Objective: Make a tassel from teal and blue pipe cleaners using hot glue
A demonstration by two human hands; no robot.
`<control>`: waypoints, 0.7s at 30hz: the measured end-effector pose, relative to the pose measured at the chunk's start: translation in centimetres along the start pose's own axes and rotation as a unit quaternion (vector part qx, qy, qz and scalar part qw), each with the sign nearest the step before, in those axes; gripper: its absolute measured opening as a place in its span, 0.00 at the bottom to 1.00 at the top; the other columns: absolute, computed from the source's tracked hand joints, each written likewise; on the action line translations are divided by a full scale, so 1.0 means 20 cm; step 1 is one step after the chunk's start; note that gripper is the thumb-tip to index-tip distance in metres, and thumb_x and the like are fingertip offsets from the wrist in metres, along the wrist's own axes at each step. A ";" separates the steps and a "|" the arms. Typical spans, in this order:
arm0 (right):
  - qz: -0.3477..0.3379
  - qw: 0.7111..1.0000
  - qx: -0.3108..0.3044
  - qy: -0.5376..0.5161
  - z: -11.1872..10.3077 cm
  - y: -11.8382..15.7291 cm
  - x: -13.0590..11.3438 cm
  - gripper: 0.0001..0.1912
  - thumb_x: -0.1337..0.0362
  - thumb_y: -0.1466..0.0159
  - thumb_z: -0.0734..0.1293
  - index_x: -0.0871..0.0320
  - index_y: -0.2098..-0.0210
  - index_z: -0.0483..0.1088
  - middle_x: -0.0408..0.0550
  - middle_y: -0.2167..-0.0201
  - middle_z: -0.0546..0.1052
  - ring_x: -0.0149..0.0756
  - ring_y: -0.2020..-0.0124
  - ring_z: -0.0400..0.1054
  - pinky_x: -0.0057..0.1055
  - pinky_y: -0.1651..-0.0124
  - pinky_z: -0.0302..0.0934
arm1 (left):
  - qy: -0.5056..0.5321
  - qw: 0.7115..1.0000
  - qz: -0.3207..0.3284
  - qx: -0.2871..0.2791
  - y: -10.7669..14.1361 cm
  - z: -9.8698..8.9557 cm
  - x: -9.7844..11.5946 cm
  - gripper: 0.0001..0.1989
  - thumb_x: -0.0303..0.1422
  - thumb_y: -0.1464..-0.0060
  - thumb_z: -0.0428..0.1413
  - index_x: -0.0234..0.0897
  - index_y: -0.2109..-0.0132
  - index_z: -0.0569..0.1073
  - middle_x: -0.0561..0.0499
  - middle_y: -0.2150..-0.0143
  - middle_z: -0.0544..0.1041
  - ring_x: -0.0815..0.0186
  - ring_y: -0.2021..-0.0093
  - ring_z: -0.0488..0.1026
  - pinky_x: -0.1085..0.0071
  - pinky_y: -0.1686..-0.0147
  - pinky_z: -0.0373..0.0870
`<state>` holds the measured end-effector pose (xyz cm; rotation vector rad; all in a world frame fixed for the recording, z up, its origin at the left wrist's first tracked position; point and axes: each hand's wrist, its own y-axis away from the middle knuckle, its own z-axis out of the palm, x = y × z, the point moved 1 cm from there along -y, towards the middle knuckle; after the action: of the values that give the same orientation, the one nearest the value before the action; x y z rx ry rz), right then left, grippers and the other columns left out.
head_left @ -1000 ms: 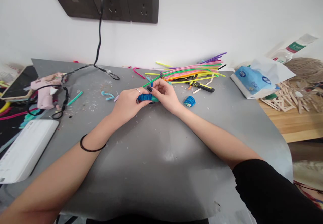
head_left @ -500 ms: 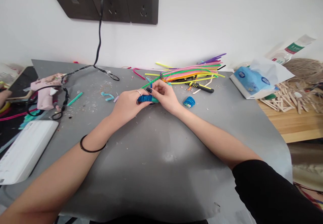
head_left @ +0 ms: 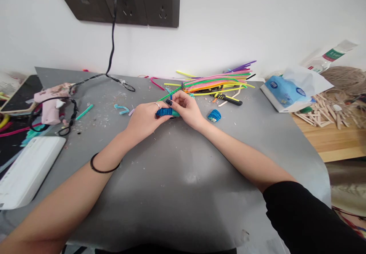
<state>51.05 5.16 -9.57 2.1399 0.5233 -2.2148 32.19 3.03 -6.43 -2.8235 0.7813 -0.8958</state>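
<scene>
Both hands meet over the grey mat [head_left: 183, 162] around a small piece wrapped in blue [head_left: 164, 112], with green at its right end. My left hand [head_left: 144, 120] has its fingers closed round the left part of this wrapped piece. The fingertips of my right hand [head_left: 187, 109] pinch its green right end; part of the piece is hidden under the fingers. A second blue wrapped piece [head_left: 214, 115] lies on the mat to the right of my right hand.
Behind the hands lie a bundle of coloured pipe cleaners [head_left: 217, 82] and a cutter [head_left: 228, 99]. To the left are a pink glue gun [head_left: 51, 103], its cord and a white box [head_left: 31, 170]. Tissues [head_left: 287, 90] and wooden sticks [head_left: 323, 111] are at the right.
Another person's hand at the far left edge has gone out of view. My hands have barely moved and keep hold of the blue wrapped piece.
</scene>
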 end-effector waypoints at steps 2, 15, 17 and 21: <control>0.003 1.000 0.001 0.005 0.00 0.00 0.00 0.34 0.31 0.43 0.78 0.53 0.65 0.65 0.38 0.73 0.67 0.33 0.69 0.61 0.32 0.63 0.61 | -0.004 1.000 -0.001 0.000 0.00 0.00 0.00 0.11 0.41 0.35 0.62 0.41 0.53 0.83 0.48 0.60 0.87 0.58 0.64 0.80 0.66 0.60 0.70; 0.000 1.000 -0.008 0.003 0.00 0.00 0.01 0.33 0.33 0.41 0.78 0.52 0.64 0.65 0.39 0.72 0.67 0.33 0.69 0.61 0.33 0.63 0.61 | 0.004 1.000 0.001 0.001 0.00 0.00 -0.01 0.09 0.37 0.36 0.63 0.39 0.52 0.83 0.46 0.57 0.87 0.58 0.62 0.81 0.66 0.58 0.71; 0.000 1.000 -0.006 0.004 0.00 0.00 0.01 0.32 0.33 0.41 0.77 0.52 0.64 0.65 0.39 0.72 0.68 0.33 0.68 0.62 0.33 0.62 0.61 | 0.008 1.000 0.002 0.002 0.00 0.00 -0.01 0.08 0.37 0.35 0.63 0.40 0.52 0.83 0.46 0.56 0.88 0.58 0.62 0.81 0.66 0.57 0.72; -0.002 1.000 -0.007 0.007 0.00 0.00 0.01 0.31 0.34 0.39 0.77 0.53 0.63 0.65 0.40 0.70 0.69 0.34 0.67 0.64 0.33 0.61 0.64 | 0.013 1.000 -0.001 0.006 0.00 0.00 -0.01 0.09 0.37 0.35 0.63 0.40 0.52 0.83 0.46 0.55 0.88 0.58 0.62 0.81 0.66 0.57 0.72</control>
<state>51.08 5.18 -9.81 2.1509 0.5433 -2.1938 32.12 3.06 -6.54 -2.8074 0.7738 -0.9349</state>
